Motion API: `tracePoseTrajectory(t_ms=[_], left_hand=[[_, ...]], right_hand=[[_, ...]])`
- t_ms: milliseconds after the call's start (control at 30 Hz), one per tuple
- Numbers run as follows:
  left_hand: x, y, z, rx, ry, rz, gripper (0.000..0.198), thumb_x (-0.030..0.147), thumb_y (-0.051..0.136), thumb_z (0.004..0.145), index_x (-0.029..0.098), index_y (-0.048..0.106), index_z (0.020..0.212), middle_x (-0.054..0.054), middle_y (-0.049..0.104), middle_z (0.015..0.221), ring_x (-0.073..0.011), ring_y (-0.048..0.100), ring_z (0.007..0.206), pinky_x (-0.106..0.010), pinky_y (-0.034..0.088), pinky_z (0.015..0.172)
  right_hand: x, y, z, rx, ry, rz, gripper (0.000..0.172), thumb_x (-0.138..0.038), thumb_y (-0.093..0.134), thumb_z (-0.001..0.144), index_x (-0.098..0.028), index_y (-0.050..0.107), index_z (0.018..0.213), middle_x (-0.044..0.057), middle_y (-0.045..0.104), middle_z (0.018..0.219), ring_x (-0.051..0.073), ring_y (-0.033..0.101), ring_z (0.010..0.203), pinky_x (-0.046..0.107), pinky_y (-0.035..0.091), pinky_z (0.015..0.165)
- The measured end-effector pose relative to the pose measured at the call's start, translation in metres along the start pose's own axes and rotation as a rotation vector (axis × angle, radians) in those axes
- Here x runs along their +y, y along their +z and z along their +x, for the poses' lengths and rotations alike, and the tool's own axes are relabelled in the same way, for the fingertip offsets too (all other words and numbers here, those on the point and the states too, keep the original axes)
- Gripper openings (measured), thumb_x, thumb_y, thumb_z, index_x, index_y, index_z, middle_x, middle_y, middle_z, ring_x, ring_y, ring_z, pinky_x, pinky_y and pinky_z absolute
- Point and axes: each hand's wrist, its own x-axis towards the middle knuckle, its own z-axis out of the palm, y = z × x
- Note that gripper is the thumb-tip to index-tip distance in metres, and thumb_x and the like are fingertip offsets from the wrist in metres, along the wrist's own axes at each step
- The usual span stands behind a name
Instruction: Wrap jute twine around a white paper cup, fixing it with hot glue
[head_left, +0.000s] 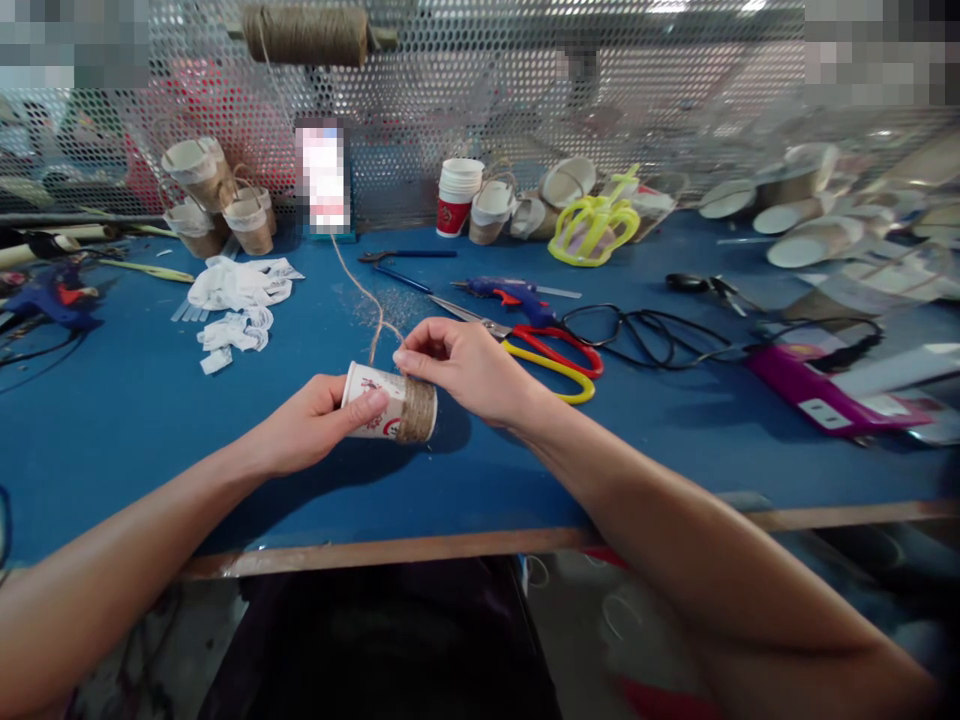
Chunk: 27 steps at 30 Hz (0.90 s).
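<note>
Twine (418,415) rings one cup (395,393) that two hands (311,425) (472,370) apparently touch.

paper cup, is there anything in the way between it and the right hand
Nothing visible blocks it: the right hand is at the wrapped end of the paper cup, where loose twine runs to its fingertips. The scissors lie beyond that hand.

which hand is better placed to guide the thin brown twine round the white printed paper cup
Probably the right hand: it appears to pinch the twine, while the left hand grips the cup by its unwrapped part.
</note>
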Motion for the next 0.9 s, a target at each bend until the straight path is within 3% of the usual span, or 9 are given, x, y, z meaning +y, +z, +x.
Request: tracePoseTrajectory(t_ms=[233,900], left_hand=[[0.0012,0.0004,-0.0029,-0.032,0.043,0.061,0.035,0.042,0.050,0.078,0.010,0.064,0.080,-0.004,0.064,0.074,-0.0115,0.052,0.065,-0.023,0.044,0.064],[0.0053,0.0017,-0.0030,-0.036,0.053,0.087,0.033,0.042,0.050,0.078,0.011,0.060,0.074,-0.002,0.061,0.067,-0.0105,0.049,0.060,-0.022,0.042,0.061]], right_hand=[[-0.0014,0.0026,-0.0017,-0.065,0.045,0.033,0.010,-0.024,0.055,0.074,-0.014,0.054,0.070,0.001,0.058,0.067,0.010,0.051,0.060,0.025,0.040,0.057],[-0.0034,0.0059,-0.0029,-0.072,0.022,0.006,0.014,-0.027,0.055,0.075,-0.014,0.053,0.069,-0.001,0.055,0.065,0.008,0.046,0.057,0.023,0.036,0.053]])
